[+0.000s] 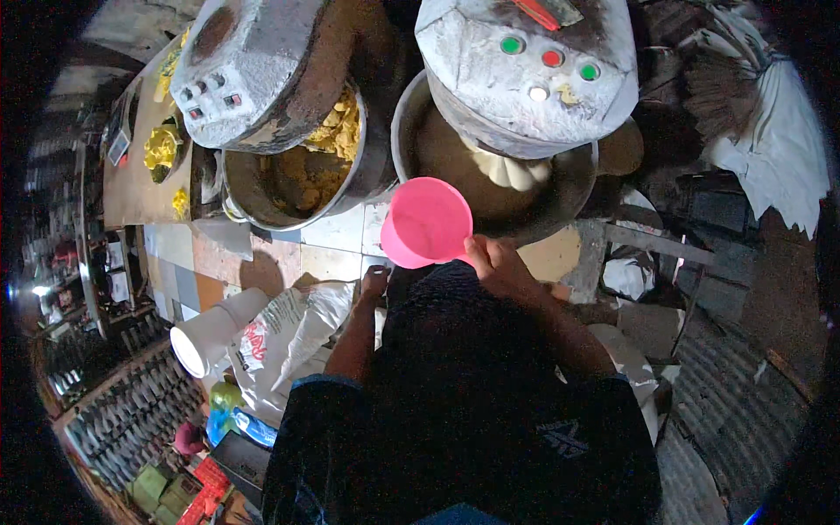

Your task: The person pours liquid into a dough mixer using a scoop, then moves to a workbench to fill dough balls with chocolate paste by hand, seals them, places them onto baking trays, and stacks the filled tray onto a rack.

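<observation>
My right hand [500, 265] is closed round the handle of a pink plastic dipper [427, 223]. The dipper is raised in front of my body, at the near side of a mixer's large metal bowl [406, 131]. From this view I cannot make out whether anything lies in it. A pale ribbed lump [507, 171] shows in that bowl, partly hidden under the mixer head [529, 96]. My left hand [375, 281] is low beside my body, apart from the dipper. Its fingers are small and mostly hidden, so their grip is unclear.
A second mixer [249, 79] stands at the left, with yellow crumbly dough [337, 131] in its bowl [357, 157]. A table [131, 188] bears a container of yellow stuff [162, 147]. Nearer lie a white bucket [197, 346] and a white sack [289, 332]. White cloth [774, 131] hangs right.
</observation>
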Motion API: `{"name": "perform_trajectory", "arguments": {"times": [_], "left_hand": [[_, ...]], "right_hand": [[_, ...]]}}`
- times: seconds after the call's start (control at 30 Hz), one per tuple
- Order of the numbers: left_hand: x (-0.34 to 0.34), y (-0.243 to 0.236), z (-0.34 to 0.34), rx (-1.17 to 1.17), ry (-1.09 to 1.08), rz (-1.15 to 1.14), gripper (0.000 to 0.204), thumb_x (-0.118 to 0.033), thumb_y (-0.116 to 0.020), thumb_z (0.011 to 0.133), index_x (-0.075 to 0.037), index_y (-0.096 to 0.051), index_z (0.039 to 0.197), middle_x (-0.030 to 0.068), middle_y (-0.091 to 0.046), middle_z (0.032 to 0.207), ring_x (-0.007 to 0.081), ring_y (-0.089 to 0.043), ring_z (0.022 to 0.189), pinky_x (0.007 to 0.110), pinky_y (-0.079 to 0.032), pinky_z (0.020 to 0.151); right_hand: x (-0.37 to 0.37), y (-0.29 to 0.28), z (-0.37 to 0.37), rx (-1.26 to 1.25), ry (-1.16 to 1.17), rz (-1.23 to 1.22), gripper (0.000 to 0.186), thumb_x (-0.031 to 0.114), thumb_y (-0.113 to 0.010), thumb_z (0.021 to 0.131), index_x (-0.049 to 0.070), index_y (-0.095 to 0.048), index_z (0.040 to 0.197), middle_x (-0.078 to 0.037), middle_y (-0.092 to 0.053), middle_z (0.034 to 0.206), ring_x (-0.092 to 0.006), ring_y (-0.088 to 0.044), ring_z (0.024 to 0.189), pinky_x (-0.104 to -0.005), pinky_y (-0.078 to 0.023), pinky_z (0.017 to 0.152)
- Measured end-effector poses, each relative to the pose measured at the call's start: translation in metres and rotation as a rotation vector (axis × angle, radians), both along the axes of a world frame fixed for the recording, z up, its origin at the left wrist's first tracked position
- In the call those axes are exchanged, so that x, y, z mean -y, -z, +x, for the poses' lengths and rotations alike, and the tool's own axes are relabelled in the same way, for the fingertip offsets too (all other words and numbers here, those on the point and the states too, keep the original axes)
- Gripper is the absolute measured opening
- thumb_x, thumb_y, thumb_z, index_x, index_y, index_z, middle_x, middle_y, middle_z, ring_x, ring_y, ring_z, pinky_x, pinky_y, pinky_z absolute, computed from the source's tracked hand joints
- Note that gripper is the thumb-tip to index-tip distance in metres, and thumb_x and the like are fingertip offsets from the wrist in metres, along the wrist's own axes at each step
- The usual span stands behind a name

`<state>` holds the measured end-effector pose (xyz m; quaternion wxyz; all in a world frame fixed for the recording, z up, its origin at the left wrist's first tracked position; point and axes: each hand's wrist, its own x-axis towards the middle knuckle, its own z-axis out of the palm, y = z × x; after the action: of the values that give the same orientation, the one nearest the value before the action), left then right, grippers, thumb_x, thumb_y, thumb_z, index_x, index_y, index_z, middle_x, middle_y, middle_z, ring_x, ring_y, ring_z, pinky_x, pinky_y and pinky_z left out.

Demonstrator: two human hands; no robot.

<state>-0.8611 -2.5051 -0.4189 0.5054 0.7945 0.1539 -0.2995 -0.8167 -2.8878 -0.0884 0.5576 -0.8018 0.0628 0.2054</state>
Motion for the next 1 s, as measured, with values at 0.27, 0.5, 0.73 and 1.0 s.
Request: {"name": "perform_trajectory", "arguments": {"times": [0.27, 0.5, 0.73, 1.0], "left_hand": [[0.020, -0.037, -0.003, -0.236, -0.080, 0.166, 0.028, -0.017, -0.065, 0.083, -0.006, -0.054, 0.106, 0.0031, -0.060, 0.079, 0.0094, -0.051, 0.055, 0.024, -0.043, 0.046], [0.025, -0.063, -0.003, -0.209, -0.001, 0.256, 0.024, -0.035, -0.064, 0.081, -0.017, -0.066, 0.096, 0.0092, -0.068, 0.079, 0.0196, -0.065, 0.068, 0.034, -0.051, 0.062], [0.026, -0.070, 0.003, -0.287, -0.054, 0.198, 0.027, -0.035, -0.065, 0.080, -0.015, -0.065, 0.097, 0.0110, -0.068, 0.080, 0.0202, -0.064, 0.063, 0.034, -0.051, 0.058], [0.021, -0.049, 0.004, -0.139, -0.018, 0.291, 0.027, -0.033, -0.065, 0.079, -0.013, -0.066, 0.097, 0.0119, -0.068, 0.078, 0.0209, -0.064, 0.062, 0.035, -0.051, 0.056]], "right_hand": [[0.008, 0.033, -0.014, 0.104, 0.106, -0.044, 0.036, 0.030, -0.041, 0.093, -0.001, -0.060, 0.094, -0.023, -0.060, 0.075, -0.0388, -0.060, 0.073, -0.0464, -0.045, 0.068], [0.015, 0.060, -0.015, 0.493, -0.032, -0.271, 0.029, 0.022, -0.044, 0.093, -0.001, -0.060, 0.098, -0.023, -0.061, 0.088, -0.0388, -0.058, 0.079, -0.0467, -0.046, 0.068], [0.022, 0.077, -0.009, 0.808, -0.098, -0.423, 0.026, 0.007, -0.051, 0.084, -0.001, -0.055, 0.108, -0.021, -0.059, 0.086, -0.0346, -0.056, 0.072, -0.0427, -0.045, 0.061], [0.023, 0.105, -0.002, 0.485, -0.212, -0.337, 0.029, 0.006, -0.056, 0.076, -0.002, -0.055, 0.104, -0.017, -0.055, 0.083, -0.0315, -0.055, 0.075, -0.0408, -0.043, 0.064]]}}
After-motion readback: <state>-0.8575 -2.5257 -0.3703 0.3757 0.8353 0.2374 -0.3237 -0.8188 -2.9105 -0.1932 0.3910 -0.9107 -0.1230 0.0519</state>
